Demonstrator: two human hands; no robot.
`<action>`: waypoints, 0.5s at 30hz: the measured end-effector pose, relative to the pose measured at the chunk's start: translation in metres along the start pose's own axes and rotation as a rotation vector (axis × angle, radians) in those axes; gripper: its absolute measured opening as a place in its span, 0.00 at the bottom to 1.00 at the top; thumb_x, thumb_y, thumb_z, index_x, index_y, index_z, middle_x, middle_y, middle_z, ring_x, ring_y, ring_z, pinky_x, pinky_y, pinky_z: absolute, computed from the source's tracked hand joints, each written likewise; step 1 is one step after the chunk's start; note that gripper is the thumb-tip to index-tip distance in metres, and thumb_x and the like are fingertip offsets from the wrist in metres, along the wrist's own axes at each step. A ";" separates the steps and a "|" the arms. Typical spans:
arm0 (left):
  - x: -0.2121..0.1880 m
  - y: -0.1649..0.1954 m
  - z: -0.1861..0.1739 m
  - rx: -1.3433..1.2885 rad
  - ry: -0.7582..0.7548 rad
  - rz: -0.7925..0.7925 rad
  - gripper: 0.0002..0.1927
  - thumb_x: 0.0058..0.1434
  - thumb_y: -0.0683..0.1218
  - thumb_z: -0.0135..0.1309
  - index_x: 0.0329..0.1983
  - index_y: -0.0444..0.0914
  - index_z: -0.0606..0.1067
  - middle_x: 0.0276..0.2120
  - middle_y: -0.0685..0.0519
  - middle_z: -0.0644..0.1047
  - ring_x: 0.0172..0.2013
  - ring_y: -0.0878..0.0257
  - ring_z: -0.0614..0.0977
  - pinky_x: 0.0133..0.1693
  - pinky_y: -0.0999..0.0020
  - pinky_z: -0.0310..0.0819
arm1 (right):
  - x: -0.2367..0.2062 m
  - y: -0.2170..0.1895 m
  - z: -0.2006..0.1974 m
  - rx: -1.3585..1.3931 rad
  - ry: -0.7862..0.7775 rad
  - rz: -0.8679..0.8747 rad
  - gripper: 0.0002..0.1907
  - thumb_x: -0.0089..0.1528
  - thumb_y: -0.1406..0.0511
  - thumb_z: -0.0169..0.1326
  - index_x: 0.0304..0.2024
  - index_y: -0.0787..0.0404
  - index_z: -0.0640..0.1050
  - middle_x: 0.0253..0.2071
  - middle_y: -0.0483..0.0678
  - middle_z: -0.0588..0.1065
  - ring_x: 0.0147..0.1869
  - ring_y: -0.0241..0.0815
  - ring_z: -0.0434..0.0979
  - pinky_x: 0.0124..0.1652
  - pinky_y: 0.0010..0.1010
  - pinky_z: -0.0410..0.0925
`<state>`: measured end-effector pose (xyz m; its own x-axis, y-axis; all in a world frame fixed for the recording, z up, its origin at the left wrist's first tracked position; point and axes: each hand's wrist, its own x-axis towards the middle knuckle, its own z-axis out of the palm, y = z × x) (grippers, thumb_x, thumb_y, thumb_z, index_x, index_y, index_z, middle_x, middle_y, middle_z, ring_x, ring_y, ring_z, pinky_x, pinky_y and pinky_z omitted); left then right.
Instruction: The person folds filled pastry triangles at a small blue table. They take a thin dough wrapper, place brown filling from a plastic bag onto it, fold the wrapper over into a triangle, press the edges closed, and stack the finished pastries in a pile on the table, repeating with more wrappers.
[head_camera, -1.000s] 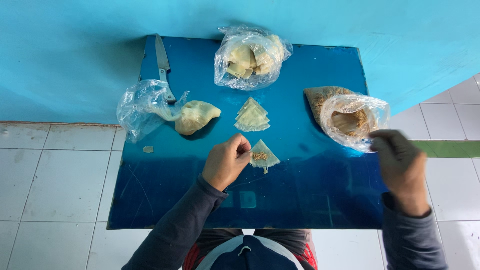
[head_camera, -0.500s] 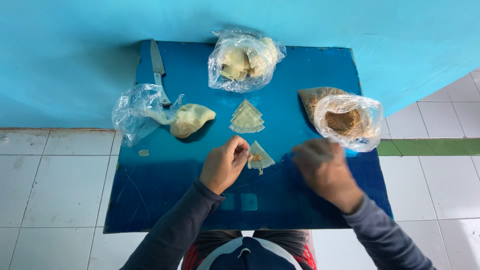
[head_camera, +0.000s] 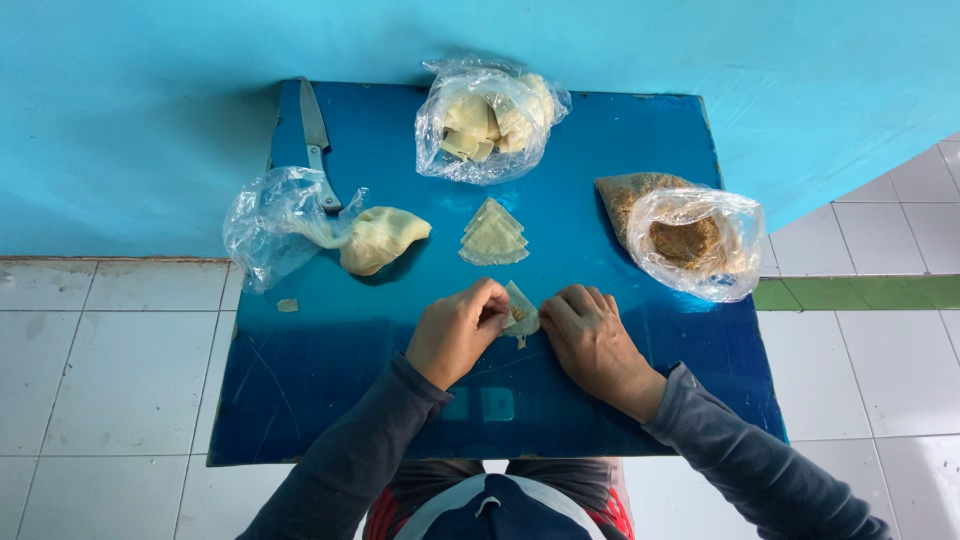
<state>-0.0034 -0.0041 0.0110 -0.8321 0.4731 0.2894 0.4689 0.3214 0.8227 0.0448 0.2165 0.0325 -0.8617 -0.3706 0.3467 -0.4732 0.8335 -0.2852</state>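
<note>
Moved: right hand (head_camera: 595, 340) came from the filling bag (head_camera: 695, 240) to the wrapper (head_camera: 521, 312).
Hands: left hand (head_camera: 458, 330) and right both pinch the wrapper, just below the wrapper stack (head_camera: 492, 236).

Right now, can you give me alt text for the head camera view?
Both hands, left hand and right hand, pinch a small folded dough wrapper on a blue table. Beyond lie stacked wrappers, a bag of brown filling, a dough bag and a knife.
</note>
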 end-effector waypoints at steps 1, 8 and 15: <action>0.001 -0.001 0.000 0.016 -0.005 0.001 0.10 0.61 0.40 0.62 0.42 0.37 0.73 0.37 0.49 0.84 0.38 0.58 0.88 0.35 0.66 0.84 | 0.000 -0.001 -0.001 0.001 0.022 -0.012 0.06 0.65 0.66 0.55 0.42 0.60 0.76 0.40 0.50 0.75 0.42 0.49 0.75 0.44 0.41 0.66; 0.001 -0.004 0.002 0.070 -0.019 0.016 0.09 0.61 0.41 0.62 0.39 0.37 0.73 0.37 0.49 0.81 0.35 0.57 0.86 0.34 0.65 0.83 | 0.005 -0.005 -0.007 0.202 -0.041 0.078 0.06 0.66 0.70 0.53 0.45 0.62 0.76 0.37 0.49 0.79 0.40 0.47 0.81 0.43 0.38 0.68; 0.001 -0.005 0.003 0.140 -0.027 0.043 0.09 0.61 0.41 0.62 0.40 0.36 0.73 0.37 0.48 0.80 0.35 0.55 0.84 0.34 0.63 0.81 | 0.014 -0.010 0.002 0.283 -0.006 0.031 0.06 0.65 0.69 0.56 0.44 0.61 0.76 0.38 0.49 0.79 0.41 0.45 0.82 0.45 0.37 0.70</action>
<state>-0.0057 -0.0032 0.0055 -0.8030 0.5099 0.3085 0.5424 0.4110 0.7327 0.0366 0.2023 0.0386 -0.8772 -0.3495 0.3292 -0.4782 0.6971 -0.5342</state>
